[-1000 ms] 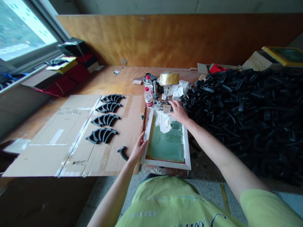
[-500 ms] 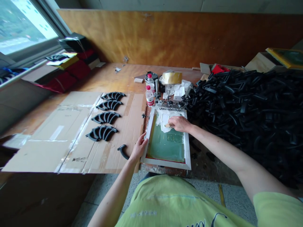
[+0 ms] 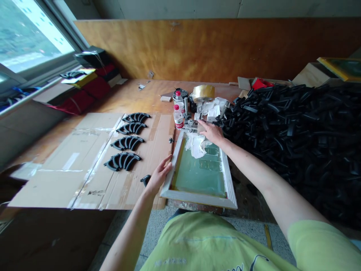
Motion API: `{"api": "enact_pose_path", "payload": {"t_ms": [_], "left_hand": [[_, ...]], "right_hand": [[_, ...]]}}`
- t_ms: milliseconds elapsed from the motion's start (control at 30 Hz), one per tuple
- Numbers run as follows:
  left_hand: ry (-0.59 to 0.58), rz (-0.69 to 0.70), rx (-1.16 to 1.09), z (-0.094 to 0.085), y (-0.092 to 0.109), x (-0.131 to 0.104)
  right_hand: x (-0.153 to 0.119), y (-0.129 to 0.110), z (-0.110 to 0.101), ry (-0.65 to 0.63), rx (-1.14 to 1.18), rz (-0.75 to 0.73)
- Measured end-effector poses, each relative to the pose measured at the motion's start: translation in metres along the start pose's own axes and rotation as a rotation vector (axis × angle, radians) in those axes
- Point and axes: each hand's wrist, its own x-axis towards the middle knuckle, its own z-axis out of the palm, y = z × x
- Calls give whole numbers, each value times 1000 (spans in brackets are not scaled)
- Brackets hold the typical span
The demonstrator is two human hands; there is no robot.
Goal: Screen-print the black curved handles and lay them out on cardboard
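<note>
A silk-screen printing frame point(image 3: 231, 188), pale-edged with green mesh, lies in front of me, its near end tilted up. White paste point(image 3: 194, 146) is smeared over the mesh's far part. My left hand point(image 3: 160, 175) is closed on the frame's left rail. At the far end, my right hand point(image 3: 211, 132) has its fingers on a tan squeegee point(image 3: 201, 128), partly hidden by the hand. A single curved black plastic part point(image 3: 145, 180) sits beside my left hand, partly covered. Several rows of similar black parts point(image 3: 123, 161) rest on the cardboard point(image 3: 113, 195).
Two red-capped bottles point(image 3: 178, 117) stand behind the frame, near a roll of tape point(image 3: 203, 93) and crumpled white paper point(image 3: 213, 109). A large heap of black parts point(image 3: 287, 143) fills the right side. Red boxes point(image 3: 96, 90) are at the left by the window.
My right hand has moved away from me with the squeegee, from the mesh to the frame's far end. The frame's near end has risen, with my left hand on its rail.
</note>
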Motion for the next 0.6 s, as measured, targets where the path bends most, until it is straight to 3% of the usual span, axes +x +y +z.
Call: {"api": "enact_pose_path", "payload": {"t_ms": [100, 200, 267, 367, 433, 500, 600], "left_hand": [[46, 63, -20, 2, 39, -4], [62, 291, -155, 11, 75, 11], [10, 403, -259, 18, 95, 26], [-1, 395, -367, 30, 111, 45], [77, 365, -467, 41, 103, 48], [95, 250, -501, 54, 78, 42], [-118, -113, -368, 75, 21, 22]], "right_hand": [[-2, 34, -17, 151, -6, 146], [-34, 72, -19, 256, 43, 365], [-60, 84, -5, 166, 97, 416], [-89, 72, 28, -55, 173, 234], [-97, 53, 45, -158, 151, 62], [-100, 31, 51, -209, 96, -36], [-112, -9, 45, -116, 75, -55]]}}
